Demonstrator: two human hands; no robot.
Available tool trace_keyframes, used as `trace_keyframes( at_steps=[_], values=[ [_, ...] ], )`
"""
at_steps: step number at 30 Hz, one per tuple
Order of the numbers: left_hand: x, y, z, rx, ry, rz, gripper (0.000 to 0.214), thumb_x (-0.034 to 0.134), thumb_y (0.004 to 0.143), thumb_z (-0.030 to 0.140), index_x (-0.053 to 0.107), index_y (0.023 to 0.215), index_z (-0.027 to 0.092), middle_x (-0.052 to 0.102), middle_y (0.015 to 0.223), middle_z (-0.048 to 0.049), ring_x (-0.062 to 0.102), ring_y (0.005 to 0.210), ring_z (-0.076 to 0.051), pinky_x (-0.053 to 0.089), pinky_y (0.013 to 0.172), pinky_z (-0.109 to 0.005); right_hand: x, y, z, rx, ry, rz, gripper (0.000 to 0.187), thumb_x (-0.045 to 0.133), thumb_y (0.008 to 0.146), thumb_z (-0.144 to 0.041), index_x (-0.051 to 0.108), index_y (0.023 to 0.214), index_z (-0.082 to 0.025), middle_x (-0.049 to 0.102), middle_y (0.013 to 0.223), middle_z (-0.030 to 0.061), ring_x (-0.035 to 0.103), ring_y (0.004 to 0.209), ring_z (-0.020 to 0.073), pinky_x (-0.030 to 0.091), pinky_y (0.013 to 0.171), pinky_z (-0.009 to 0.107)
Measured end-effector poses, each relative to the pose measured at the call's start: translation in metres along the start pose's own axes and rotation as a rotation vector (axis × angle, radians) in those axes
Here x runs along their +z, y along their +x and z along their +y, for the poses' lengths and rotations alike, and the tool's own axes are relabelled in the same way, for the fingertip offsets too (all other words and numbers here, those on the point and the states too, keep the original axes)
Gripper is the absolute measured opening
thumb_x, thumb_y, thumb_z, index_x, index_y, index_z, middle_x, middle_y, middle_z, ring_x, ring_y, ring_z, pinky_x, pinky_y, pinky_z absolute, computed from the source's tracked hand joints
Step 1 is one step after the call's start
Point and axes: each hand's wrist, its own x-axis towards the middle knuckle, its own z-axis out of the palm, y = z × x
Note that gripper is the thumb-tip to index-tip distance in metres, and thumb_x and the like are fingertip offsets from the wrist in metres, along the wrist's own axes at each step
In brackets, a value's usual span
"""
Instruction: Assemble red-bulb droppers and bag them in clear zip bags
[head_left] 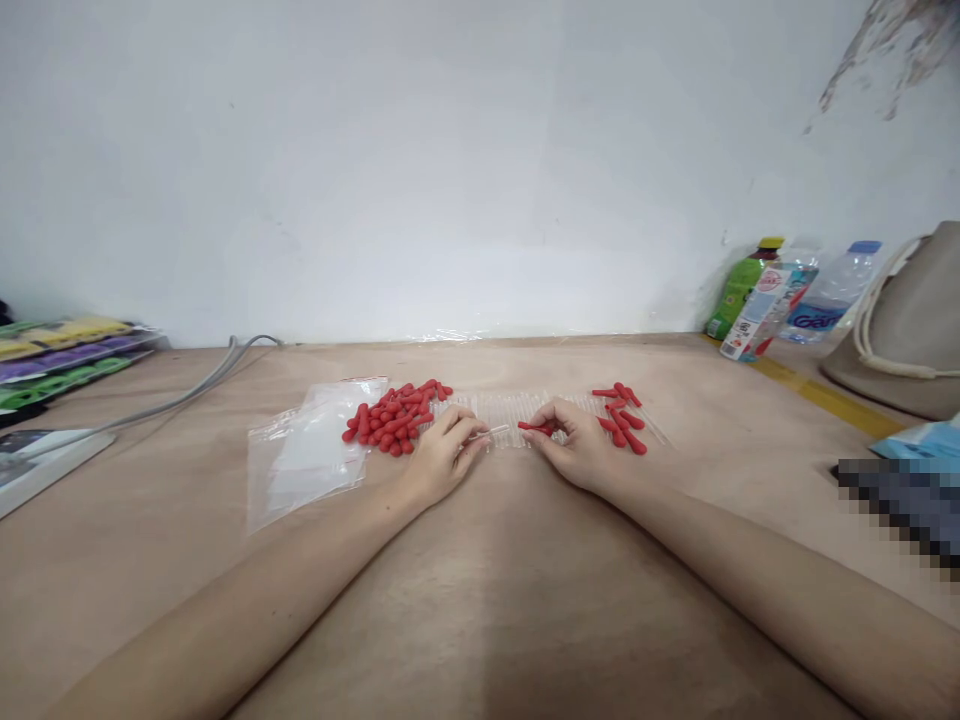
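My left hand (442, 450) is pinched round a thin clear tube (491, 432) that points right. My right hand (574, 440) pinches a small red rubber cap (534, 427) facing the tube's end, a short gap apart. Behind both hands lies a row of several clear tubes (510, 405) on the wooden table. A heap of red caps (397, 415) lies just left of my left hand. A smaller group of red pieces (622, 415) lies just right of my right hand.
Clear plastic bags (307, 455) lie left of the heap. A grey cable (187, 390) and stacked coloured trays (60, 355) are at far left. Bottles (772, 295) and a beige bag (911, 330) stand at the right wall. The table (480, 600) is bare wood near me.
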Motion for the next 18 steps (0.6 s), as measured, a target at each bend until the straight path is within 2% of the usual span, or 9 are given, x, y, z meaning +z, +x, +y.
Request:
trace_keyframes(
  at_steps=[4, 7, 13, 18],
  values=[
    [-0.0002, -0.0004, -0.0002, -0.005, 0.001, -0.005, 0.010, 0.047, 0.086, 0.022, 0.055, 0.089, 0.017, 0.052, 0.086, -0.0046, 0.051, 0.080, -0.014, 0.044, 0.072, -0.027, -0.0023, 0.0005, -0.0015, -0.086, -0.072, -0.073, 0.022, 0.051, 0.081, -0.024, 0.059, 0.100, -0.019, 0.058, 0.083, 0.0054, 0.055, 0.078, 0.0161, 0.045, 0.071, 0.032],
    [0.0000, -0.0001, -0.0003, -0.001, -0.002, -0.010, 0.011, 0.047, 0.086, 0.021, 0.056, 0.089, 0.017, 0.052, 0.086, -0.0045, 0.052, 0.079, -0.014, 0.045, 0.072, -0.026, -0.0028, 0.0011, -0.0041, -0.126, -0.095, -0.125, 0.019, 0.048, 0.083, -0.023, 0.063, 0.095, -0.019, 0.059, 0.083, 0.0060, 0.055, 0.078, 0.0160, 0.045, 0.072, 0.032],
    [0.0013, -0.0011, -0.0004, 0.049, 0.001, -0.026, 0.012, 0.049, 0.085, 0.020, 0.058, 0.091, 0.016, 0.056, 0.084, -0.0038, 0.054, 0.073, -0.012, 0.045, 0.066, -0.023, -0.0018, 0.0016, -0.0051, -0.157, -0.074, -0.135, 0.018, 0.047, 0.084, -0.021, 0.062, 0.093, -0.018, 0.059, 0.082, 0.0053, 0.055, 0.075, 0.0136, 0.046, 0.068, 0.028],
    [0.0033, -0.0024, -0.0038, 0.094, 0.017, -0.007, 0.014, 0.049, 0.085, 0.018, 0.059, 0.093, 0.016, 0.058, 0.084, -0.0040, 0.054, 0.071, -0.011, 0.045, 0.064, -0.022, -0.0021, 0.0014, -0.0052, -0.176, -0.090, -0.149, 0.013, 0.053, 0.081, -0.023, 0.062, 0.089, -0.019, 0.059, 0.081, 0.0041, 0.055, 0.073, 0.0128, 0.046, 0.066, 0.026]
  ],
)
